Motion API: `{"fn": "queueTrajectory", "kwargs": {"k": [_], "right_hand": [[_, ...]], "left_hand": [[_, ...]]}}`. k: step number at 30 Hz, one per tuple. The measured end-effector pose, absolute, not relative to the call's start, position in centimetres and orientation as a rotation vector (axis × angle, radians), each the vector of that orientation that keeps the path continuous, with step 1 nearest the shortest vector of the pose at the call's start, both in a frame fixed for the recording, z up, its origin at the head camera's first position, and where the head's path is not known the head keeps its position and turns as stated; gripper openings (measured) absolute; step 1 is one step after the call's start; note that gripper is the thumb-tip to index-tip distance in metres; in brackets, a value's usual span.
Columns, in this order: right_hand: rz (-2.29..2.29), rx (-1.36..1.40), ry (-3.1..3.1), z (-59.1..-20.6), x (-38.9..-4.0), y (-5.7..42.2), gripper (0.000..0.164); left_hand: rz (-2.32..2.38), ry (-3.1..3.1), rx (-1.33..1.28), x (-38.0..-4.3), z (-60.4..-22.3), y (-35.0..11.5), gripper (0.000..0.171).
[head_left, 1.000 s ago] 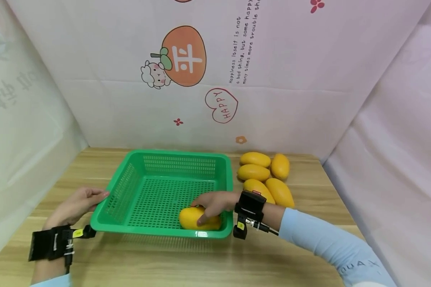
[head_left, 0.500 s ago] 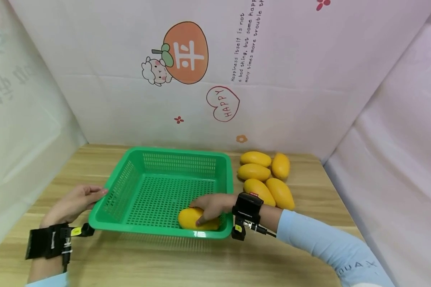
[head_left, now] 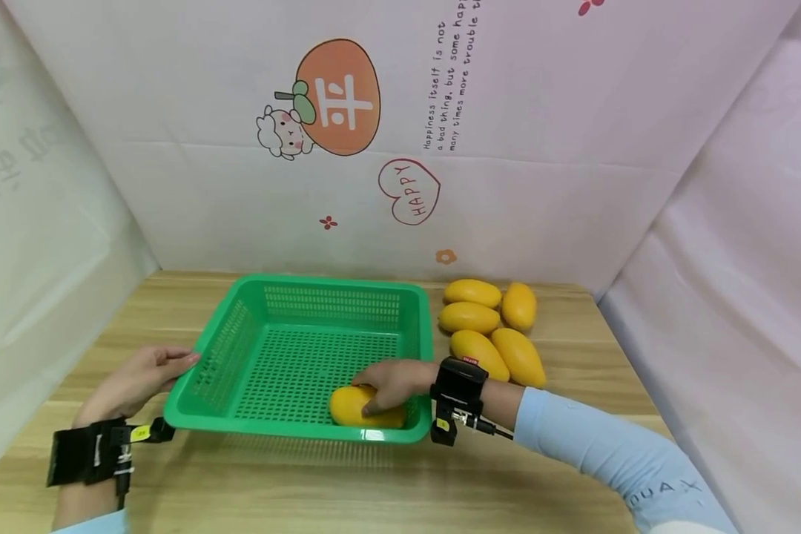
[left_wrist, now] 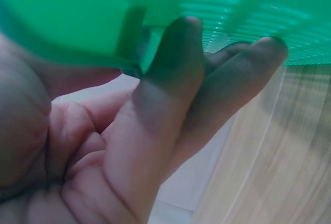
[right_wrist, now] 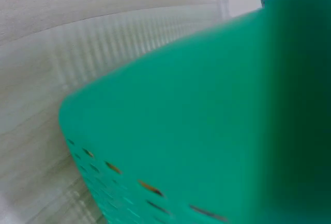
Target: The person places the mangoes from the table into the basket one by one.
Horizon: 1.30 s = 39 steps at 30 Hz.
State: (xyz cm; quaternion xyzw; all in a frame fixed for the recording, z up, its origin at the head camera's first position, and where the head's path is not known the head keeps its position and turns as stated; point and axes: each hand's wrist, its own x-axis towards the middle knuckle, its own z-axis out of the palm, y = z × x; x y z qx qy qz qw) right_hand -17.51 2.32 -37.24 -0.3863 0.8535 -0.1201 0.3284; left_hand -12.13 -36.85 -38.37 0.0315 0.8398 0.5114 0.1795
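Note:
A green plastic basket (head_left: pixel 300 428) with slotted walls sits on the wooden table. At its left rim my left hand (head_left: pixel 133 378) pinches the edge, thumb above. The left wrist view has the fingers (left_wrist: pixel 173 63) tucked under the rim against the outer wall. My right hand (head_left: pixel 394 384) reaches over the right rim and grips a yellow mango (head_left: pixel 347 405) in the near right corner of the basket. In the right wrist view the basket wall (right_wrist: pixel 170 115) fills most of the picture and hides that hand and the mango.
To the right of the basket several more mangoes lie grouped on the table, among them one at the far right (head_left: pixel 519 306) and one by the right forearm (head_left: pixel 517 356). A printed cloth (head_left: pixel 521 208) hangs behind the table, with white cloth at both sides.
Little differs: both hands keep their holds on the rim and the mango. The right hand, mango and left hand sit very slightly further left, while the head view has shifted a little.

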Motion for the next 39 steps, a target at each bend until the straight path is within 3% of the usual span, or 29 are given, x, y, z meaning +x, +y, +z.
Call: {"fn": "queueTrajectory", "kwargs": {"k": [14,39], "right_hand": [[-0.433,-0.993,2.252,-35.2,-17.7,3.6,0.045],[-1.013,-0.958,2.205,-34.2,-17.9,9.0,0.034]], "left_hand": [[1.461,2.37,0.081,-12.1,-38.4,-36.9,0.061],[1.418,2.414,0.056,-12.3,-38.7,-36.8,0.067]]}}
